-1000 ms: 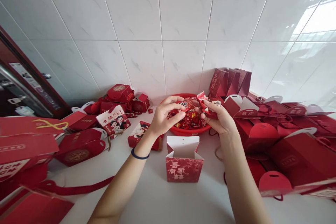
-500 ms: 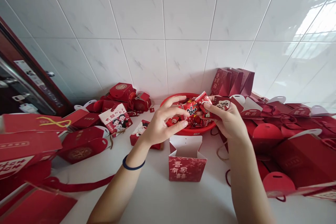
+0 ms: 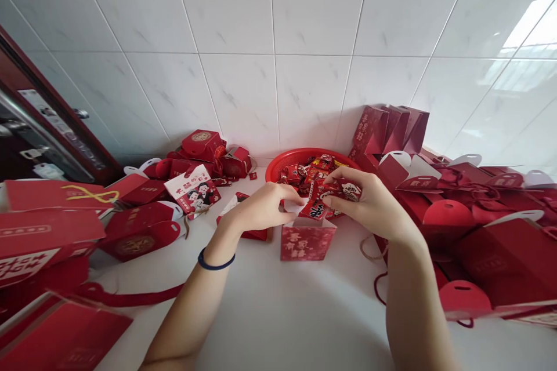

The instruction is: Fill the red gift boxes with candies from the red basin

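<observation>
A small red gift box (image 3: 307,243) with pale lettering stands upright on the white table, its top unfolded. My left hand (image 3: 261,208) pinches the box's white inner flap (image 3: 292,207) between thumb and fingers. Over the opening, my right hand (image 3: 369,203) grips red candy packets (image 3: 317,207), some of them partly covered by its fingers. Just behind the box is a round red plastic basket (image 3: 278,163) filled with wrapped candies (image 3: 296,173); my hands cover part of it.
Several red gift boxes (image 3: 141,229) are heaped on the left, near a white-fronted box (image 3: 194,190) with cartoon figures. More open boxes (image 3: 500,255) crowd the right side. Tall red boxes (image 3: 391,127) lean by the tiled wall (image 3: 313,11). A red ribbon (image 3: 130,298) lies front left.
My hands have come down from above the basket to the gift box. The left hand has taken the flap, the right has brought candy packets over the opening, and the box has moved back.
</observation>
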Demonstrator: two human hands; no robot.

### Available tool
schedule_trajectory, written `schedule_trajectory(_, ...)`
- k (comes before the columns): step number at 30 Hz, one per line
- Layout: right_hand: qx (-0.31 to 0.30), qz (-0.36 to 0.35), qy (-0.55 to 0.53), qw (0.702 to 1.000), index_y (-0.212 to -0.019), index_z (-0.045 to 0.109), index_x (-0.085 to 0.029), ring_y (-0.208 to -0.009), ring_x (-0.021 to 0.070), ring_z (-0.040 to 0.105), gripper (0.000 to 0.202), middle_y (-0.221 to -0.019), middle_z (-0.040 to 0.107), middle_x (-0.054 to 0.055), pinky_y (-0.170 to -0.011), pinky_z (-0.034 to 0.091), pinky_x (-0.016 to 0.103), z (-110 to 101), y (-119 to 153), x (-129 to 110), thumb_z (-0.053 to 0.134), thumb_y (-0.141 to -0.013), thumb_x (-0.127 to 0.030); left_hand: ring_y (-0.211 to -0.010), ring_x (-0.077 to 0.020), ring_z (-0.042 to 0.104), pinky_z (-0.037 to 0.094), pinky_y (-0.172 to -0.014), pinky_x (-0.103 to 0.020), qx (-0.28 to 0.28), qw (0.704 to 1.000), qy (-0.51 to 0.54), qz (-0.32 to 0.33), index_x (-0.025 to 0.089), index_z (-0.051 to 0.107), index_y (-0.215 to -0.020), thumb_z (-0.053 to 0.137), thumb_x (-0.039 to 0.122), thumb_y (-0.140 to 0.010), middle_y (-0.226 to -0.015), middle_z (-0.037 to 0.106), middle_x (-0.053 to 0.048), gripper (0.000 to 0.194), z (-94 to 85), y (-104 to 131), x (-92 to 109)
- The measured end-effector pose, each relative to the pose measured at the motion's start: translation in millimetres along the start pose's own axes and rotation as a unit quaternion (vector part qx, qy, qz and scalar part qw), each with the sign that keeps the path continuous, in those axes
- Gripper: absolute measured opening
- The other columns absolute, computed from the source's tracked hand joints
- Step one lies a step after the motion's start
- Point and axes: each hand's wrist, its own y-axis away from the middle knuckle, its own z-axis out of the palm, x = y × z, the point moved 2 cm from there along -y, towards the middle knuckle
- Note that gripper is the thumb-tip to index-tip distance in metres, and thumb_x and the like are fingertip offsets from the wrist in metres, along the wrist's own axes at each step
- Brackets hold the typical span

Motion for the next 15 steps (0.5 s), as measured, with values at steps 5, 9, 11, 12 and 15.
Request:
schedule_trajectory(5,-0.021,0.003,0.067,0.998,-0.083,0.066,-0.022,-0.072,0.0171,0.059,0.005,-0.078,0.069,-0.001,-0.068,0.043,0.028,9,-7,9,0.067,-0.078,-0.023,-0.100,-0.0222,0.070,0.053,-0.084,-0.030,-0.032,0.999,0.008,-0.004,0.027,0.078,-0.105,0.069,0.018,-0.075,-0.115,0.073,-0.002,0.033,0.2,-1,-9)
schedule_trajectory(9,-0.040,-0.002,0.052,0.998,-0.085,0.068,-0.022,-0.075,0.0175,0.060,0.007,-0.082,0.071,-0.001,-0.073,0.044,0.029,14,-10,11,0.067,-0.079,-0.025,-0.101,-0.0228,0.069,0.052,-0.084,-0.029,-0.038,0.999,0.013,-0.010,0.027,0.077,-0.106,0.073,0.025,-0.073,-0.118,0.071,-0.002,0.033,-1.2,-2,-10)
schedule_trajectory(11,-0.035,0.005,0.038,0.999,-0.085,0.067,-0.022,-0.076,0.0178,0.060,0.010,-0.081,0.070,-0.001,-0.073,0.043,0.029,16,-11,13,0.069,-0.078,-0.028,-0.100,-0.0229,0.069,0.052,-0.084,-0.029,-0.032,0.999,0.018,-0.012,0.026,0.077,-0.105,0.074,0.028,-0.073,-0.119,0.071,-0.003,0.032,-1.5,-2,-12)
schedule_trajectory(12,-0.039,0.011,0.032,0.999,-0.085,0.067,-0.022,-0.076,0.0178,0.059,0.012,-0.082,0.070,-0.001,-0.073,0.043,0.029,17,-12,14,0.070,-0.077,-0.029,-0.100,-0.0227,0.069,0.053,-0.083,-0.028,-0.034,0.999,0.021,-0.012,0.026,0.077,-0.105,0.075,0.029,-0.073,-0.119,0.071,-0.003,0.032,-1.4,-2,-13)
schedule_trajectory(15,-0.060,0.031,0.030,0.997,-0.082,0.065,-0.021,-0.075,0.0172,0.057,0.018,-0.080,0.067,-0.001,-0.069,0.041,0.028,19,-15,19,0.075,-0.073,-0.033,-0.100,-0.0222,0.069,0.052,-0.082,-0.028,-0.045,0.998,0.031,-0.011,0.027,0.077,-0.107,0.074,0.030,-0.075,-0.120,0.070,-0.003,0.032,-1.0,-3,-16)
